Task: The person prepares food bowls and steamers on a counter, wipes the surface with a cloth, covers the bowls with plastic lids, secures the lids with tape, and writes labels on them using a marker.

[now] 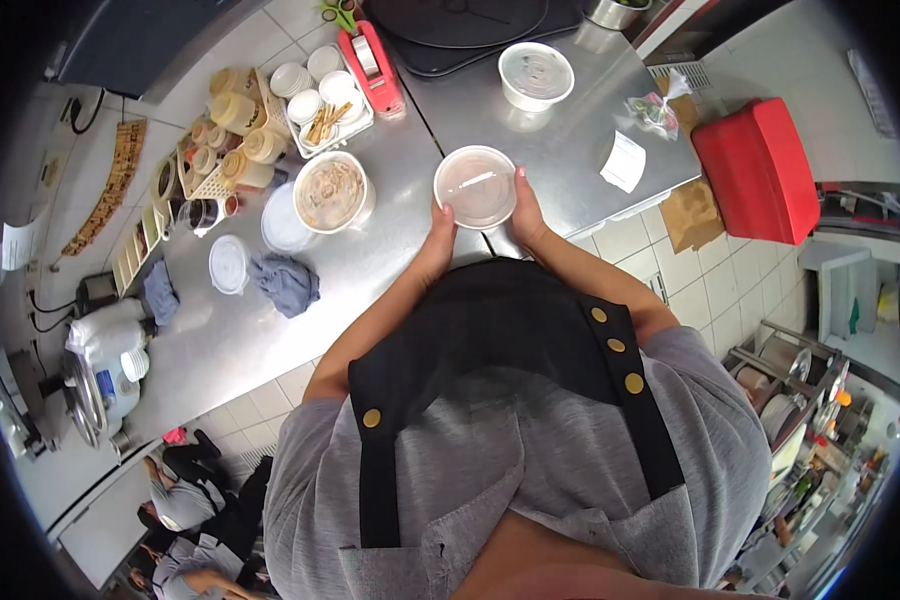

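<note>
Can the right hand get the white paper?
Probably yes: only bare table lies between the right hand and the paper, though that hand would first have to leave the tub it holds.

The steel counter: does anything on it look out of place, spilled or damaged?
Only slightly: a crumpled cloth lies bunched beside a white tub, unfolded, which looks untidy. I see no spill or damage; the bowl held between the left hand and right hand looks intact.
</note>
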The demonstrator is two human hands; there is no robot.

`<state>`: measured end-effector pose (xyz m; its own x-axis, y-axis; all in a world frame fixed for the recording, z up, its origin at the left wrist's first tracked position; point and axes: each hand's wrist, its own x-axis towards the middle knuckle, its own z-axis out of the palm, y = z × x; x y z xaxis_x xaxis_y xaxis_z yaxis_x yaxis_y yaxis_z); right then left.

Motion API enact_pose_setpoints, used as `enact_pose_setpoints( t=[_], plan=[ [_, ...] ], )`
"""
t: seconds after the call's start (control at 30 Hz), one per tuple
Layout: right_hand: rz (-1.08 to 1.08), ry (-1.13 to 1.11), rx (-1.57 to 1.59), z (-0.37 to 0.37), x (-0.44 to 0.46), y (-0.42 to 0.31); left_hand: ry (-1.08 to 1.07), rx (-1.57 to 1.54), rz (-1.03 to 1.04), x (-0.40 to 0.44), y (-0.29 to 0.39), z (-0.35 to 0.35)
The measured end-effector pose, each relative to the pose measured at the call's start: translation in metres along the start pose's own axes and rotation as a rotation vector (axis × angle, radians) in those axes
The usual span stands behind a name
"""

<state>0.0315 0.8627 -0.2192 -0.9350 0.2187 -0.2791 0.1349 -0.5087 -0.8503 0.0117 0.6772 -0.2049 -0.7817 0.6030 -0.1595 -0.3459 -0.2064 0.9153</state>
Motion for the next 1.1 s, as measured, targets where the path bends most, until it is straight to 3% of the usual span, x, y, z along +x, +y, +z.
enact_pose_setpoints(
  t=[0.13,0.2,0.23,0.3,0.43,0.5,0.6,1.1],
  plan=[
    [-0.139,-0.031,-0.16,0.012,0.009,-0.013,0.106,-0.155,0.09,0.013,0.052,0.019],
    [-0.243,0.047,-0.327,0.024,-0.001,-0.035,0.13,0.016,0.046,0.019,0.071,0.02],
    [-0.243,0.046,-0.328,0.018,0.003,-0.031,0.13,0.015,0.047,0.027,0.065,0.011],
    [-0.013,0.044,-0.174,0.009,0.014,-0.027,0.198,-0.153,-0.02,0.047,0.055,-0.006],
    [-0.153,0.171,-0.088,0.025,0.023,-0.026,0.445,-0.238,-0.024,0.069,0.04,0.008],
    [-0.1,0.228,-0.105,0.048,0.013,-0.045,0.713,0.054,0.056,0.075,0.033,0.026],
    [-0.182,0.266,-0.124,0.062,0.012,-0.044,0.79,0.217,0.144,0.078,0.029,0.037],
    [-0.201,0.374,-0.234,0.045,0.03,-0.016,0.844,0.15,0.114,0.085,0.022,0.024]
  ],
)
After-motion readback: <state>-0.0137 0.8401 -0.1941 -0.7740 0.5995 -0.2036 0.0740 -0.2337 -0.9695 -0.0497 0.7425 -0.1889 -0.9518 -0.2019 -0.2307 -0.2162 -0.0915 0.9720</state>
